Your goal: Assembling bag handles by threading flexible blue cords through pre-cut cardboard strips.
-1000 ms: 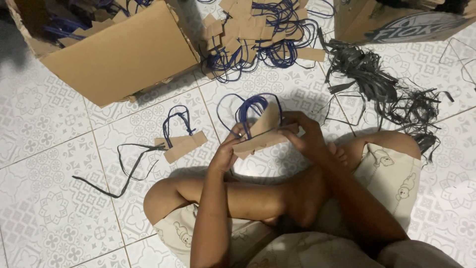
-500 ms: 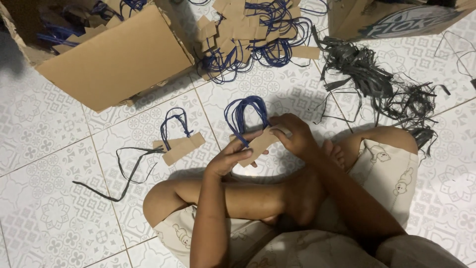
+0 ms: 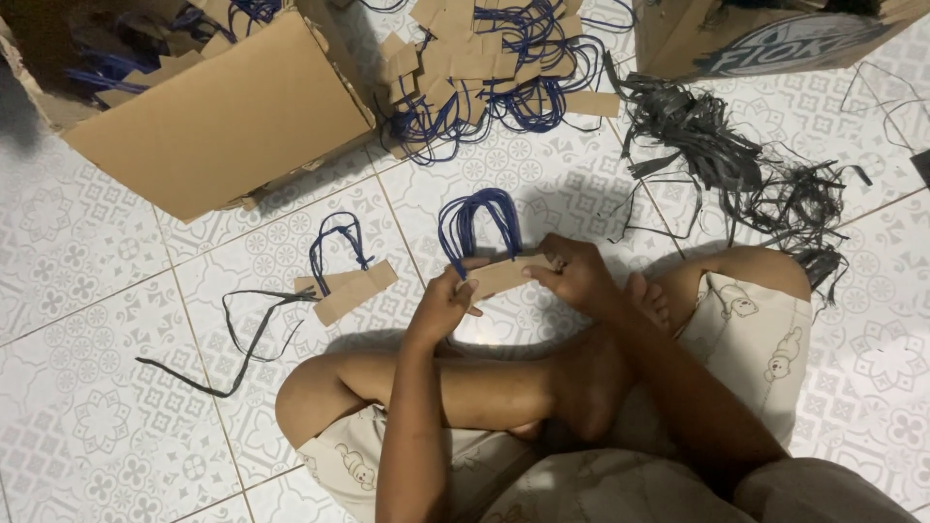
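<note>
Seen from above, cross-legged on a patterned tiled floor (image 3: 87, 291). Left hand (image 3: 444, 302) and right hand (image 3: 578, 276) both clamped on the ends of a brown cardboard strip (image 3: 504, 275), held just above the shins, long axis running left to right, slightly tilted up toward the right. Blue cord loops (image 3: 480, 221) rising from the strip, pointing away from the body. A second strip with blue loop (image 3: 345, 281) lying on the floor to the left, beside black straps (image 3: 242, 334). Farther off, an open cardboard box (image 3: 223, 121), a pile of finished strips (image 3: 484, 73), a tangle of black straps (image 3: 736, 165).
</note>
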